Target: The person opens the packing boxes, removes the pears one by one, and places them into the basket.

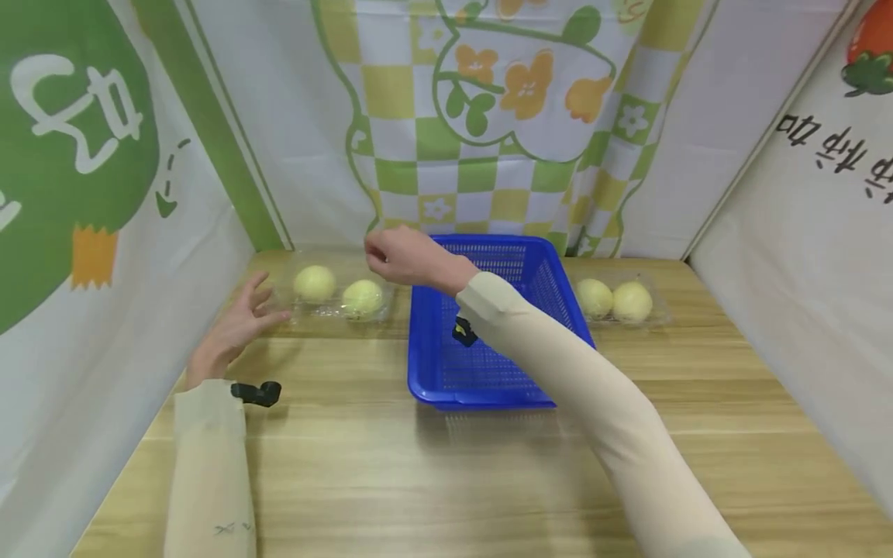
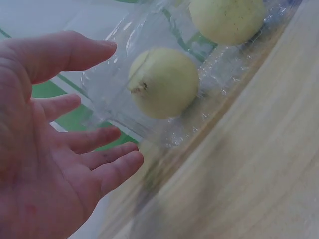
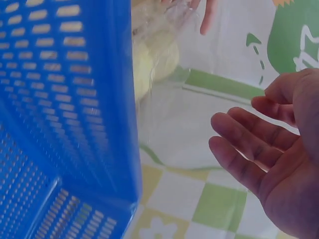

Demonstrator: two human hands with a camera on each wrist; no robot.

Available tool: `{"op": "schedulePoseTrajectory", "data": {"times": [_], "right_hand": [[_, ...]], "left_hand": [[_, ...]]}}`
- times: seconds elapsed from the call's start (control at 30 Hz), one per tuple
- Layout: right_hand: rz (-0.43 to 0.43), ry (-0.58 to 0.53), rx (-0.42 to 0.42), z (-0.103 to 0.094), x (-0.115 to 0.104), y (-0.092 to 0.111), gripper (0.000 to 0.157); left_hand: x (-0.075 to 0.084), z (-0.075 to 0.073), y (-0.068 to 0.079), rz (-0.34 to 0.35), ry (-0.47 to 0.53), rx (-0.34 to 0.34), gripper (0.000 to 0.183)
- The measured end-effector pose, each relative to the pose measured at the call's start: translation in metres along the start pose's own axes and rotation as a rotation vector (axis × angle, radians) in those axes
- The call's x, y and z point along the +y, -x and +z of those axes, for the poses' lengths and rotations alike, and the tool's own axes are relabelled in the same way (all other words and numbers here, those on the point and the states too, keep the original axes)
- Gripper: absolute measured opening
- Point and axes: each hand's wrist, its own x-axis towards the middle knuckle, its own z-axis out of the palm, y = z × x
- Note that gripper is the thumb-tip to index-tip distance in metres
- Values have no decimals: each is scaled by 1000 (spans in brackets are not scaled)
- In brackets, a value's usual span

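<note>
On the left of the wooden table lies a clear plastic package (image 1: 328,314) with two pale yellow round fruits in it, a left one (image 1: 315,284) and a right one (image 1: 362,298). My left hand (image 1: 240,322) is spread at the package's left end, thumb apart from the fingers, gripping nothing. Above the back left rim of a blue plastic basket (image 1: 425,372) hovers my right hand (image 1: 405,256), close to the package's right end. Its fingers (image 3: 244,137) are loosely bent, with nothing between them. My right forearm crosses over the basket and hides part of its inside.
Right of the basket sits another clear package (image 1: 659,314) with two similar fruits (image 1: 632,301). A checkered cloth (image 1: 481,178) hangs behind, and printed white sheets flank the table (image 1: 335,480) on both sides. Each wrist carries a small black mount (image 1: 256,394).
</note>
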Motion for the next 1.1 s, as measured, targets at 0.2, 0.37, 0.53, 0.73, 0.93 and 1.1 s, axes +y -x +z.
{"op": "schedulePoseTrajectory", "data": {"times": [0.2,0.37,0.53,0.73,0.93,1.1], "right_hand": [[-11,32,-58,12,-14,-12,15],[-4,56,-77,19,-23,-18,14],[-12,51,-98,29,-30,-26,14],[-24,127,-136,42,-42,-35,11],[11,207,-182,57,-49,-42,5],[75,238,-249,62,-57,-44,6]], "left_hand": [[-8,0,-2,-25,34,-15,101],[4,5,3,-38,33,-22,100],[-3,6,-2,-62,45,-30,95],[-16,6,-6,-80,24,-16,97],[-15,7,-6,-78,-22,-16,100],[-15,8,-7,-64,-24,-15,101]]}}
